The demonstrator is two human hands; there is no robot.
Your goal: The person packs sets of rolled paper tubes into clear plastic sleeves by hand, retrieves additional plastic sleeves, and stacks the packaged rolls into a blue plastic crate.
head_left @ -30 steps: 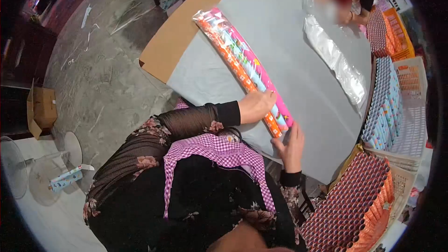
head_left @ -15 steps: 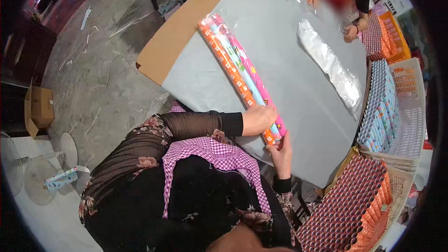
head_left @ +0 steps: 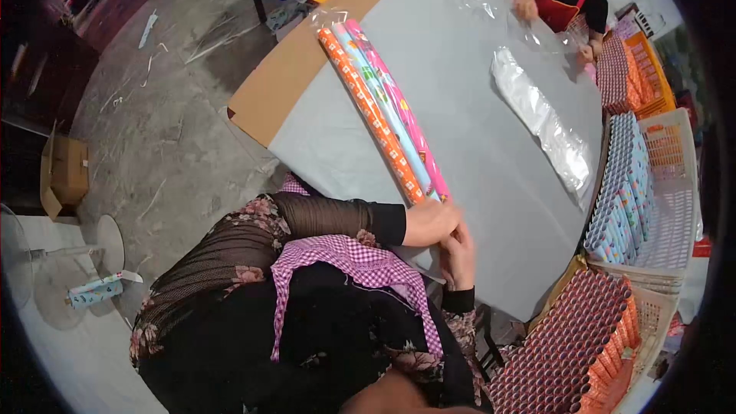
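Three patterned paper rolls, an orange one (head_left: pixel 372 119), a light blue one (head_left: pixel 391 111) and a pink one (head_left: pixel 399 103), lie side by side on the grey-covered table (head_left: pixel 491 238). Clear film (head_left: pixel 331 18) sticks out past their far end. My left hand (head_left: pixel 431 224) is closed at the rolls' near end, partly covering it. Against its fingers, nearer my body, is my right hand (head_left: pixel 458 257), its fingers bent and closed. What the fingertips pinch there is hidden. Farther right lies a stack of clear plastic sleeves (head_left: pixel 540 119).
Across the table, a person in a red apron (head_left: pixel 548 4) handles clear film. Along the right edge stand white baskets (head_left: pixel 675 199) with blue rolls (head_left: pixel 617 192) and orange rolls (head_left: pixel 567 345). A brown cardboard strip (head_left: pixel 268 100) borders the table's left side.
Both my hands have come off the rolls' length toward my body and met at the near end. The rolls sit slightly farther away. The other person's hands have shifted with the film.
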